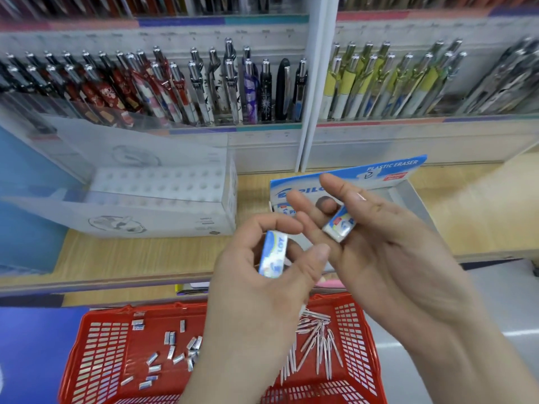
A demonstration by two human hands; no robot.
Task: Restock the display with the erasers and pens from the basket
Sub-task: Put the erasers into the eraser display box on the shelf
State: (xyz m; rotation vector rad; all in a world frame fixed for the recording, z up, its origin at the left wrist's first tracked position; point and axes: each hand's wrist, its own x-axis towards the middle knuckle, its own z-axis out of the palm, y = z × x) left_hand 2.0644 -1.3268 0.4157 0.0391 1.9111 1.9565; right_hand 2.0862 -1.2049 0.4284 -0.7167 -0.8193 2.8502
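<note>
My left hand point(262, 275) grips a white and blue eraser point(273, 253) between thumb and curled fingers, above the basket. My right hand point(376, 237) pinches a second eraser point(339, 225) between thumb and fingers, just in front of the blue and white eraser display box point(379, 170) on the wooden counter. Below, the red basket point(99, 360) holds several loose erasers point(172, 354) on its left side and several pink pens point(318, 345) on its right, partly hidden by my arms.
A clear pen display case point(163, 199) with a white holed tray stands on the wooden counter point(131, 258) at left. Behind, shelves carry rows of upright pens point(175, 88). A blue panel point(23, 199) borders the far left.
</note>
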